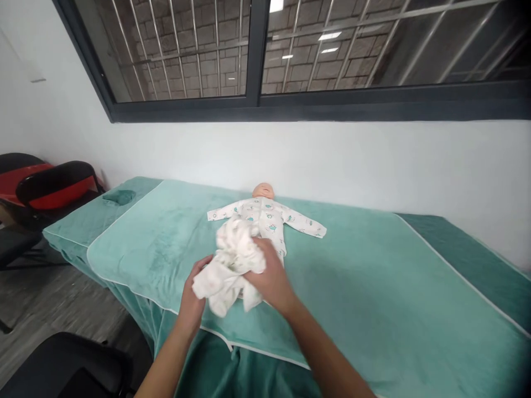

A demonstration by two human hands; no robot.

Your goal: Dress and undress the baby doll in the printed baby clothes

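A bunched-up white cloth with a faint print (234, 257) is held up between my two hands, above the near side of the bed. My right hand (271, 276) is closed around its right side. My left hand (194, 293) grips its left edge, the fingertips partly hidden behind the fabric. Beyond it a baby doll (263, 191) lies on its back, head toward the wall. The doll wears a white, green-patterned long-sleeved outfit (271, 218) with both sleeves spread out. The cloth covers part of the doll's lower body.
Pale green plush covering (352, 276) is spread over the bed, which has a face hole (119, 197) at its left end. Black and red chairs (62, 185) stand at the left, and a black chair (68, 365) is near the front left. A white wall with a barred window rises behind.
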